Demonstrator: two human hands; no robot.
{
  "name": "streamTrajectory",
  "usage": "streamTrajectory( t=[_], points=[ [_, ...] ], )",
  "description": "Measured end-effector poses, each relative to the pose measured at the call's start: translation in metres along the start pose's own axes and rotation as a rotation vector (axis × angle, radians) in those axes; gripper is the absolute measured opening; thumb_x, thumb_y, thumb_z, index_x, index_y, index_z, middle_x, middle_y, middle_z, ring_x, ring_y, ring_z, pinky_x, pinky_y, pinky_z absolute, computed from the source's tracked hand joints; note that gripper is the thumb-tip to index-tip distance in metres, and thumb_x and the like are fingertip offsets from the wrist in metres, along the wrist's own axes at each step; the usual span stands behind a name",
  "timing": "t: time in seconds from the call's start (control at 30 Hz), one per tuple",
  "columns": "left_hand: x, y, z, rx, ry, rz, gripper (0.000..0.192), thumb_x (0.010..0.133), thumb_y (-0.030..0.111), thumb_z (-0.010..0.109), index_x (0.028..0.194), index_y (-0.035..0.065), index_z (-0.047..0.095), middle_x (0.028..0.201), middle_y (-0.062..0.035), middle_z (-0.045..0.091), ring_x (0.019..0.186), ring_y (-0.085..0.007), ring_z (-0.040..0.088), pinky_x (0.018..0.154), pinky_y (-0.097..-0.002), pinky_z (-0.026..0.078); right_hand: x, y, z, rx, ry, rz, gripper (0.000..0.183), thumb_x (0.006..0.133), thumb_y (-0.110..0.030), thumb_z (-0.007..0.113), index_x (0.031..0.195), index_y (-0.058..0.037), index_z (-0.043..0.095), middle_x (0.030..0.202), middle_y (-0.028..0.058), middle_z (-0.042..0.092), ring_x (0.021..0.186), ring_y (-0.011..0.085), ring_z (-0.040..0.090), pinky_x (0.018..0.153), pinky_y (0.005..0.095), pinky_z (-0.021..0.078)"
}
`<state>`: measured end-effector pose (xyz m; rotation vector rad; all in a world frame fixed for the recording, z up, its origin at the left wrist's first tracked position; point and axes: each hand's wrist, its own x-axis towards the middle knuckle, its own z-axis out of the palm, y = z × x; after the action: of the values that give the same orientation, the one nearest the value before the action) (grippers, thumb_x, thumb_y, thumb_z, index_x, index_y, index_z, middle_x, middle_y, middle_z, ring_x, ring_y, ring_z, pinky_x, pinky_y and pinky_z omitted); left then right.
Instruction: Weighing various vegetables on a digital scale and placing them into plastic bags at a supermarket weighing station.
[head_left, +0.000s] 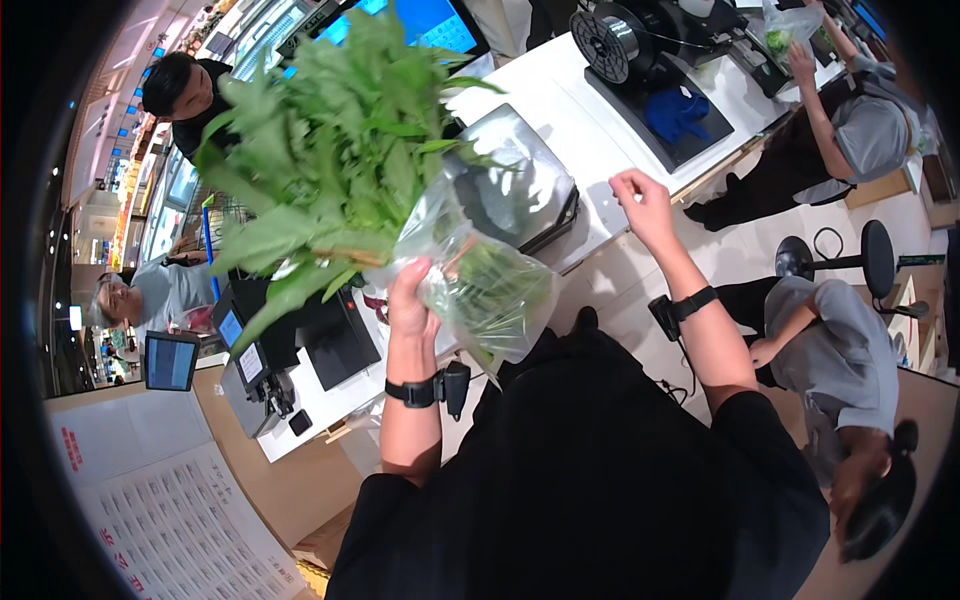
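Note:
My left hand (412, 300) grips a large bunch of leafy greens (337, 150) through a clear plastic bag (502, 292). The stem end sits inside the bag, while the leaves spread out of its mouth, away from me. My right hand (643, 202) is raised near the counter's front edge, fingers curled, with nothing seen in it. Between the hands lies a weighing scale with a shiny metal plate (517, 172), partly covered by the leaves and the bag. Both wrists wear black straps with small devices.
A white counter (555, 82) carries a black reel of film (600, 46) and a blue glove (677, 115) on a dark plate. Screens (442, 26) stand beyond the greens. People in grey work at right, one holding bagged greens (784, 34). Other people stand across the counter.

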<state>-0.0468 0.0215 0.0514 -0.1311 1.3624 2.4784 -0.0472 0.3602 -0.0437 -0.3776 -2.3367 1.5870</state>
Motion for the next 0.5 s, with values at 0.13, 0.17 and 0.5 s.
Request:
streamTrajectory(
  t=[0.13, 0.17, 0.5],
  points=[
    [-0.010, 0.011, -0.019, 0.079, 0.093, 0.094, 0.057, 0.079, 0.022, 0.062, 0.124, -0.0090, 0.046, 0.114, -0.0175, 0.060, 0.101, -0.0271, 0.061, 0.090, -0.0358, 0.048, -0.019, 0.072, 0.034, -0.350, -0.210, 0.016, 0.016, 0.081, -0.015, 0.065, 0.094, -0.0058, 0.067, 0.093, 0.0101, 0.063, 0.085, 0.0281, 0.060, 0.077, 0.0362, 0.0487],
    [-0.011, 0.012, -0.024, 0.087, 0.145, 0.128, 0.059, 0.078, 0.022, 0.062, 0.125, -0.0089, 0.045, 0.116, -0.0175, 0.059, 0.105, -0.0284, 0.059, 0.092, -0.0372, 0.047, -0.021, 0.077, 0.046, -0.352, -0.219, 0.019, 0.016, 0.081, -0.015, 0.065, 0.094, -0.0058, 0.067, 0.093, 0.0101, 0.063, 0.085, 0.0281, 0.060, 0.077, 0.0362, 0.0487],
    [0.004, 0.024, -0.049, 0.036, 0.131, 0.157, 0.053, 0.079, 0.014, 0.058, 0.127, -0.0038, 0.048, 0.120, -0.0129, 0.057, 0.110, -0.0261, 0.056, 0.097, -0.0383, 0.044, -0.012, 0.112, 0.085, -0.631, -0.108, -0.137, 0.005, 0.081, -0.011, 0.061, 0.083, -0.0061, 0.062, 0.088, 0.0105, 0.060, 0.089, 0.0304, 0.057, 0.078, 0.0400, 0.0467]
  ],
)
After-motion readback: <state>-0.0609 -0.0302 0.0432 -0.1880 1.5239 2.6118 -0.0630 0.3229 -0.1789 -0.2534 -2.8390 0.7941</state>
